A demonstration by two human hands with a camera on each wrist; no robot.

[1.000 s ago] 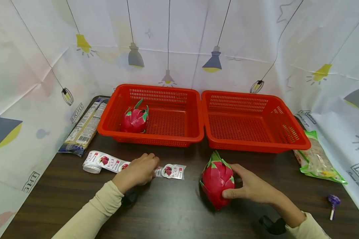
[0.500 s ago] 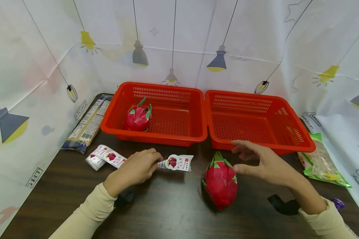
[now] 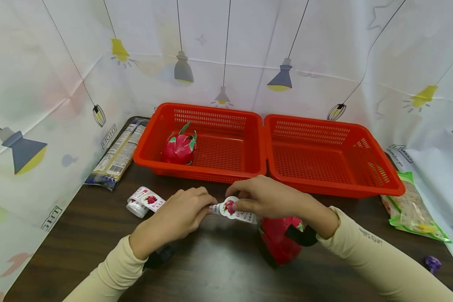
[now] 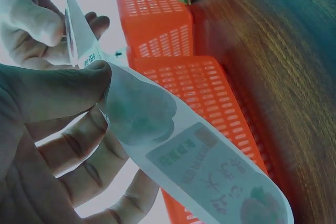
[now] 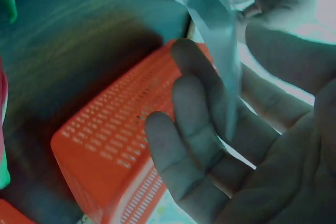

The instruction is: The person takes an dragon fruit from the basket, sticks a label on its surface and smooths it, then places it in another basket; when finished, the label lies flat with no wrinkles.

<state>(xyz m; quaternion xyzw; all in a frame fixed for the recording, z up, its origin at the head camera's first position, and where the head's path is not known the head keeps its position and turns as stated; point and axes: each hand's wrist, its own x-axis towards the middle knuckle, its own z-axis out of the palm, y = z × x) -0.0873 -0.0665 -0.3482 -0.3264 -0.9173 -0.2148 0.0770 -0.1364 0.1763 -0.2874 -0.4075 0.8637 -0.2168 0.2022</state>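
Observation:
In the head view, my left hand point(image 3: 183, 209) pinches a strip of dragon fruit labels point(image 4: 210, 166) between thumb and fingers. The strip's roll point(image 3: 137, 207) lies on the table to its left. My right hand point(image 3: 273, 193) is at the free end, with thumb and forefinger on either side of the strip near a round sticker point(image 3: 229, 206). In the right wrist view its fingers are loosely bent, with a gap between thumb and fingertips. A red dragon fruit point(image 3: 279, 249) lies below the right hand, its top hidden. Another dragon fruit point(image 3: 179, 149) sits in the left red basket point(image 3: 200, 169).
A second red basket point(image 3: 392, 184) adjoins the first on the right. Beside the left basket lies a long packet point(image 3: 121, 153); a green-edged bag point(image 3: 417, 212) is at the right. A purple lollipop point(image 3: 433, 263) lies near the right arm. A printed cloth hangs behind the table point(image 3: 226, 277).
My right hand has let go of the dragon fruit on the table and moved left to the label strip's free end. My left hand has kept its hold on the strip and raised it slightly.

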